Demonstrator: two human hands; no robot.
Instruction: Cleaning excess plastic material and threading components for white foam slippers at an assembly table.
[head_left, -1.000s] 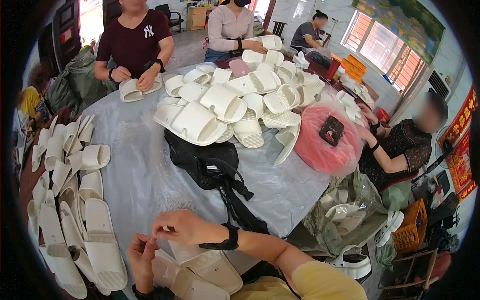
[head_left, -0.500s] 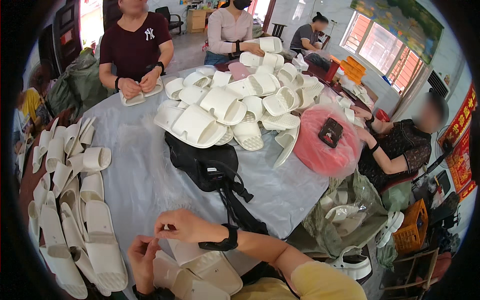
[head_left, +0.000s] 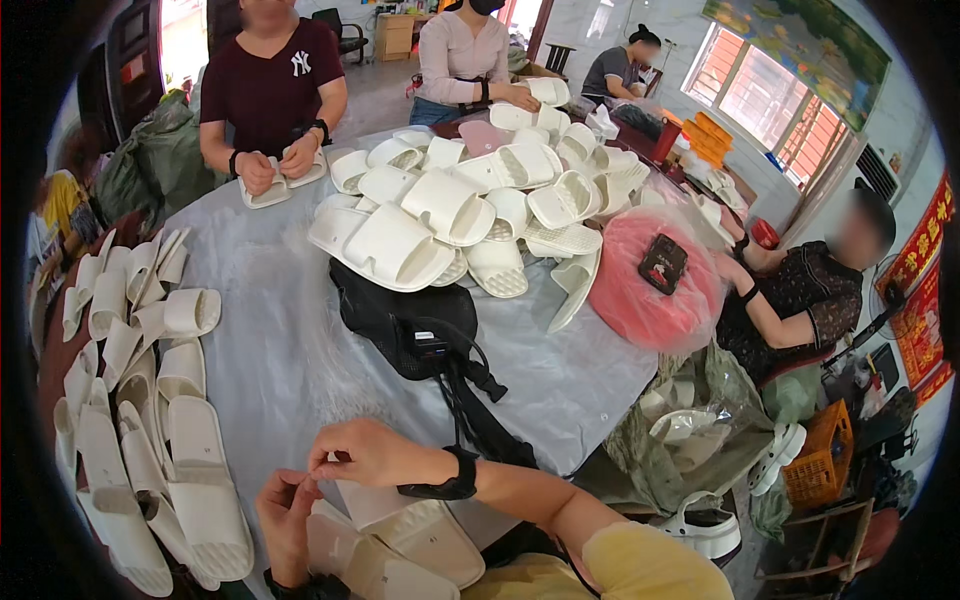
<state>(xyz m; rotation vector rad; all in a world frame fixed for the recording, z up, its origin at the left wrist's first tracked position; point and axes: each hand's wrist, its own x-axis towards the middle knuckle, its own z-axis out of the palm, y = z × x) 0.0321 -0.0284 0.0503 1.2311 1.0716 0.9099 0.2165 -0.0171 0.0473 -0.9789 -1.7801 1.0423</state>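
My left hand (head_left: pixel 287 522) and my right hand (head_left: pixel 378 455) meet fingertip to fingertip at the near edge of the table. Both are closed in a pinch; whatever lies between the fingers is too small to make out. Just below them rests a pair of white slide slippers (head_left: pixel 432 545), partly covered by my hands and right wrist. A black band (head_left: pixel 450 478) circles my right wrist. Beyond my hands, a tuft of fine clear strands (head_left: pixel 348 395) lies on the grey table cover (head_left: pixel 265 300).
White slippers (head_left: pixel 205 485) stand in overlapping rows along the left edge. A large slipper pile (head_left: pixel 445 205) fills the table's middle, with a black bag (head_left: pixel 400 325) before it and a pink bundle (head_left: pixel 640 290) beside it. Co-workers' hands (head_left: pixel 258 175) hold slippers across the table.
My hands keep the same pinched pose. Across the table, a co-worker's hands have shifted slightly over a pair of slippers, and the co-worker at right has moved a hand a little.
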